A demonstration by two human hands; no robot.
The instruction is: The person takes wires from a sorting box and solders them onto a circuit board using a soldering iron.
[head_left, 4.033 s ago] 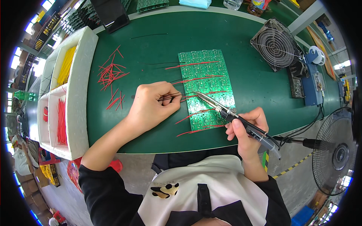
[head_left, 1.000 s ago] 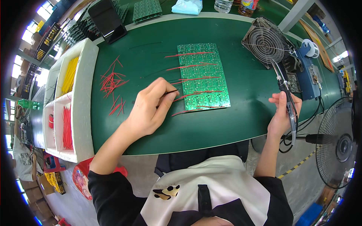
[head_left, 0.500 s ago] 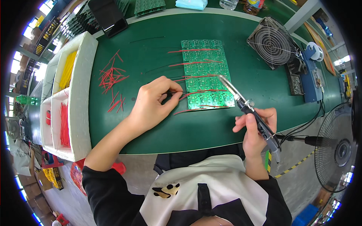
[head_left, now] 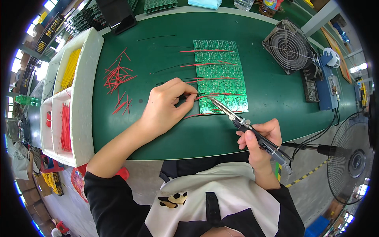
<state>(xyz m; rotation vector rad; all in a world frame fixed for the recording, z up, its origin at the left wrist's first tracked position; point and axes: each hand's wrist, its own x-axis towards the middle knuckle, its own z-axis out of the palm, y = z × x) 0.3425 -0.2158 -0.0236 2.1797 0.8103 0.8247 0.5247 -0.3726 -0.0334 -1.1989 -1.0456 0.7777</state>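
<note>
A green circuit board panel [head_left: 221, 71] lies on the table, with rows of red wires [head_left: 219, 78] and black wires running across it and past its left edge. My left hand [head_left: 167, 103] is at the panel's left edge, thumb and forefinger pinched on a wire [head_left: 200, 94]; its colour at the fingertips is hard to make out. In my right hand [head_left: 261, 140] is a soldering iron [head_left: 252, 132], slanting up and left. Its tip is at the board's lower left part, close to the pinched wire; whether it touches cannot be seen.
Loose red wires [head_left: 118, 77] lie left of the board. A white foam box [head_left: 89, 98] with yellow and red wires stands at the left edge. Right of the board are a square fan [head_left: 287, 47] and a blue soldering unit [head_left: 327, 85]. A dark phone-like device [head_left: 116, 15] sits far left.
The soldering iron has moved left and down, its tip now over the board's lower left part. My left hand has shifted slightly right with the view, still pinched.
</note>
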